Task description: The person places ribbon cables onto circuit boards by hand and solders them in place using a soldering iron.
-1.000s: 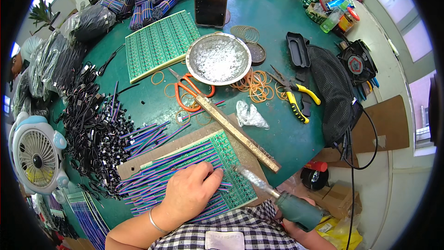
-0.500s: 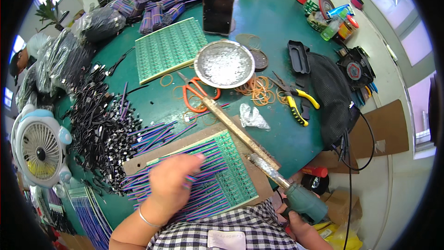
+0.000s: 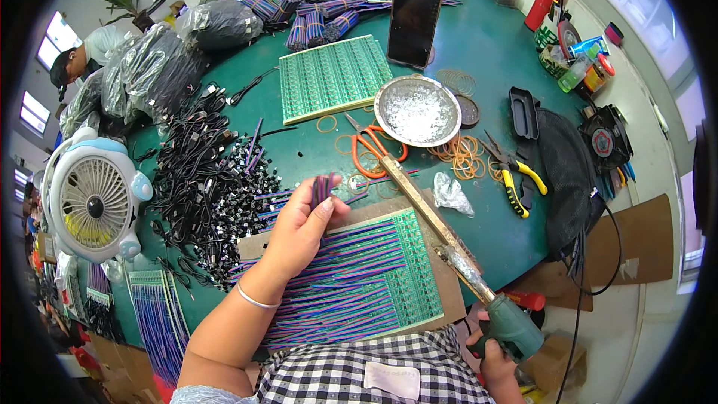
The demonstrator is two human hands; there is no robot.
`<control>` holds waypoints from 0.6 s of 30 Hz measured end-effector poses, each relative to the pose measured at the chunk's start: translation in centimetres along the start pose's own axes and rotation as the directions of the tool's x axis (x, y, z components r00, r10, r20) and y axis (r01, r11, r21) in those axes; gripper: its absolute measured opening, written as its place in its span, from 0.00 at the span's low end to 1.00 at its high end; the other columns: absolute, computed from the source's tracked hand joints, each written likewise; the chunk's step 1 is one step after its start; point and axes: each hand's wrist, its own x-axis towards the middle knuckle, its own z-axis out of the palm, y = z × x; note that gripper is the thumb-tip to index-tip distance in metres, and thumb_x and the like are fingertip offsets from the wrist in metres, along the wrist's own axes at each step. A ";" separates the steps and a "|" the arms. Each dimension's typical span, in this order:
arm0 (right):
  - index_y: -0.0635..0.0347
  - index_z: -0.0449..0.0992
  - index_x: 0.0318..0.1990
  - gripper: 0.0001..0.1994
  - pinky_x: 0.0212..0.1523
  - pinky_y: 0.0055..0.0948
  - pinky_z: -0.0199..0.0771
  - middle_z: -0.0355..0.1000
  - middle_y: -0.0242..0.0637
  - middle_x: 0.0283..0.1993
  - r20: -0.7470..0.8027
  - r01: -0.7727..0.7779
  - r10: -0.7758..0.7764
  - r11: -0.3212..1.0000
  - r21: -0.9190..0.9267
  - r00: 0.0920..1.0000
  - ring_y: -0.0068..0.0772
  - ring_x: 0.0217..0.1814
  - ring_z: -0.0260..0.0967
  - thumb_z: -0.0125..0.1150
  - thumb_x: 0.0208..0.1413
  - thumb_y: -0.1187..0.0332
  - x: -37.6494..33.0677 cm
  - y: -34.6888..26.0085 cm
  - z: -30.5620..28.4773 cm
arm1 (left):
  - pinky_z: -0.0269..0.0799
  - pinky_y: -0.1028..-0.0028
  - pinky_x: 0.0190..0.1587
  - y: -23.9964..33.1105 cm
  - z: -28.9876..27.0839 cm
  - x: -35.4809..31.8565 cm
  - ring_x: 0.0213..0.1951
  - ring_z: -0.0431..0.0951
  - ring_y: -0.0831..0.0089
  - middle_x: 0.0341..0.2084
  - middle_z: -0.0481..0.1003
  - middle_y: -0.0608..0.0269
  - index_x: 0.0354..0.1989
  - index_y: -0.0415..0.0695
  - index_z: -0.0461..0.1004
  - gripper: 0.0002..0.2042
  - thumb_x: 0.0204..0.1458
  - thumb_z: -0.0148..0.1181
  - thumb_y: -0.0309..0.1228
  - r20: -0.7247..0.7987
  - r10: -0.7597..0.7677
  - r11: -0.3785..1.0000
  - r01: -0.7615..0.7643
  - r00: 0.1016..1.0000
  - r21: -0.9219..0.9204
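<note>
My left hand (image 3: 293, 236) is raised over the left part of a green circuit board panel (image 3: 419, 269), its fingers closed round a short bunch of purple and blue wires (image 3: 321, 189). Rows of similar wires (image 3: 329, 292) lie across that panel, which rests on a brown board (image 3: 449, 295). At the lower right, my right hand (image 3: 493, 359) grips the green handle of a soldering gun (image 3: 517, 328). Its metal barrel points up and left, along a long, narrow brass-coloured bar (image 3: 426, 206) lying over the panel's upper right corner. Part of the right hand is hidden behind the handle.
A round metal dish (image 3: 417, 111) of silvery material stands beyond the bar, near orange-handled scissors (image 3: 359, 151), rubber bands (image 3: 460, 155) and yellow-black pliers (image 3: 520, 179). Black cables (image 3: 194, 172) heap up on the left beside a fan (image 3: 93, 206). A phone (image 3: 413, 22) stands upright behind. Another person (image 3: 82, 60) sits far left.
My left hand has come up from the wires on the panel, and the bunch now shows clearly in its fingers. The whole view has shifted, with the scene sitting further right. My right hand keeps its grip.
</note>
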 end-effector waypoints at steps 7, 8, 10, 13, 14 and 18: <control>0.71 0.62 0.54 0.23 0.25 0.25 0.70 0.70 0.45 0.48 -0.008 0.008 -0.007 0.998 0.063 1.000 0.29 0.28 0.70 0.53 0.55 0.63 -0.2 0.8 -0.5 | 0.63 0.83 0.29 1.5 0.0 0.0 0.25 0.66 0.83 0.31 0.73 0.65 0.50 0.40 0.66 0.12 0.60 0.46 0.27 0.063 -0.147 0.984 0.152 0.987 -0.096; 0.71 0.62 0.54 0.23 0.25 0.25 0.70 0.70 0.45 0.48 -0.015 0.010 -0.009 0.998 0.063 1.000 0.29 0.28 0.70 0.53 0.55 0.63 -0.2 1.1 -0.7 | 0.61 0.83 0.28 2.0 0.2 0.0 0.25 0.64 0.84 0.29 0.72 0.67 0.51 0.41 0.66 0.12 0.60 0.45 0.27 0.053 -0.174 0.978 0.179 0.983 -0.107; 0.71 0.62 0.55 0.24 0.26 0.26 0.71 0.70 0.46 0.49 0.044 0.000 0.000 1.000 0.018 0.999 0.30 0.28 0.70 0.53 0.55 0.64 -0.4 1.1 -1.1 | 0.61 0.84 0.27 2.8 0.8 -0.1 0.26 0.64 0.86 0.28 0.69 0.69 0.51 0.43 0.65 0.12 0.58 0.47 0.24 0.022 -0.202 0.978 0.203 0.979 -0.047; 0.72 0.64 0.49 0.22 0.34 0.27 0.76 0.73 0.43 0.35 -0.049 -0.014 0.025 0.975 0.222 0.998 0.29 0.32 0.74 0.60 0.49 0.69 0.2 -0.1 0.1 | 0.60 0.84 0.28 3.8 1.9 -0.3 0.28 0.64 0.84 0.29 0.64 0.69 0.51 0.43 0.62 0.13 0.56 0.47 0.21 -0.013 0.162 0.966 -0.156 0.987 0.205; 0.72 0.63 0.51 0.24 0.34 0.28 0.76 0.73 0.44 0.37 -0.076 0.002 0.016 0.974 0.226 0.997 0.29 0.30 0.73 0.61 0.48 0.69 0.1 0.0 0.2 | 0.61 0.84 0.29 4.5 2.0 -0.3 0.30 0.64 0.83 0.31 0.62 0.69 0.49 0.43 0.61 0.13 0.56 0.48 0.21 -0.039 0.189 0.969 -0.180 0.981 0.171; 0.71 0.67 0.47 0.18 0.33 0.27 0.75 0.73 0.42 0.38 0.165 -0.001 0.024 0.991 -0.136 0.986 0.28 0.27 0.73 0.59 0.49 0.71 0.2 -0.5 -1.8 | 0.61 0.82 0.23 7.0 1.9 -1.4 0.18 0.63 0.82 0.20 0.67 0.66 0.45 0.42 0.61 0.07 0.59 0.44 0.25 0.129 0.113 0.943 -0.148 0.985 0.299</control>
